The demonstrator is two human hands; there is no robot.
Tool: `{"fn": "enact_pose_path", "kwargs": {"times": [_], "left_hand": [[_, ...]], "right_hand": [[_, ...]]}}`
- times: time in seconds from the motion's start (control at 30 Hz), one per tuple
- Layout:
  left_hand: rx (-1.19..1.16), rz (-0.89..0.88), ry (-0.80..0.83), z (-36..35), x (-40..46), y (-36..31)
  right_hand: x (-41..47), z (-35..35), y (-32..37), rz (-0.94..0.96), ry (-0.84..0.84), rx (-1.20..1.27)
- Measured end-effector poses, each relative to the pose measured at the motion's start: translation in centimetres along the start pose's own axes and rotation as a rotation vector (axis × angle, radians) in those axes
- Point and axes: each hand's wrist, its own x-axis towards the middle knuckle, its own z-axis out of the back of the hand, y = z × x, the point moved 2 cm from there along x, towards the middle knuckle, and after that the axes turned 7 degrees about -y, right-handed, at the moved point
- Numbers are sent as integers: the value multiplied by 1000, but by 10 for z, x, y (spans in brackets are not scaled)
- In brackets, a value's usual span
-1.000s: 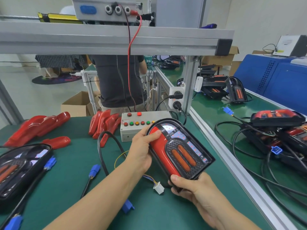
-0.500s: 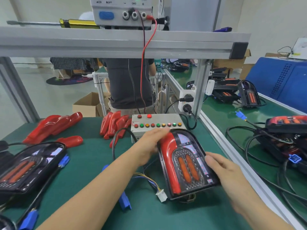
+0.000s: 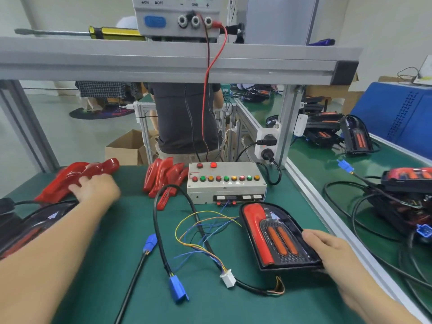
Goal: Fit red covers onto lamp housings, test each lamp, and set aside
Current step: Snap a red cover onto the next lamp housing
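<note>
A black lamp housing point(image 3: 278, 237) with a red cover fitted along its left side lies flat on the green table at the right. My right hand point(image 3: 327, 251) grips its near right edge. My left hand point(image 3: 97, 190) reaches far left and touches a pile of loose red covers point(image 3: 70, 178); whether it grips one I cannot tell. A second bunch of red covers point(image 3: 163, 176) leans beside the grey test box point(image 3: 226, 183) with its row of coloured buttons. Another uncovered housing point(image 3: 35, 225) lies at the left edge, partly hidden by my left arm.
Loose cables with blue connectors point(image 3: 177, 288) and a white plug point(image 3: 228, 278) lie across the table's middle. Finished lamps point(image 3: 357, 134) and tangled cables sit on the side bench at right. An aluminium rail point(image 3: 327, 220) separates the benches. A person stands behind the test box.
The lamp was set down flat on the table. My left hand let go of it and moved far left to the red cover pile. My right hand shifted to the lamp's near right edge.
</note>
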Motion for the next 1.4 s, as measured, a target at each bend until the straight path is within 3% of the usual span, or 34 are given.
{"fn": "enact_pose_path", "kwargs": {"times": [0.07, 0.17, 0.37, 0.53, 0.63, 0.77, 0.9, 1.07, 1.17, 1.3, 1.4], "left_hand": [[128, -16, 179, -6, 5, 13], [251, -179, 240, -17, 13, 22], [74, -248, -87, -4, 7, 17], [-77, -445, -382, 9, 3, 4], [-144, -512, -320, 9, -3, 1], [-68, -565, -181, 5, -15, -5], [-88, -581, -193, 0, -21, -7], [-340, -635, -240, -7, -26, -11], [-470, -692, -151, -7, -25, -17], [-929, -453, -254, 8, -25, -20], [-878, -662, -215, 10, -42, -30]], "right_hand": [[1, 0, 1, -4, -3, 0], [3, 0, 1, 3, 2, -2], [1, 0, 5, 27, 26, -42], [3, 2, 6, 85, 1, -93], [3, 2, 6, 109, -12, -108], [5, 3, 3, 125, -34, -127], [7, 2, 2, 131, -51, -147], [8, -1, 2, 145, -54, -171], [9, -1, 2, 148, -59, -182], [8, -2, 3, 145, -47, -204], [8, -3, 3, 159, -61, -209]]}}
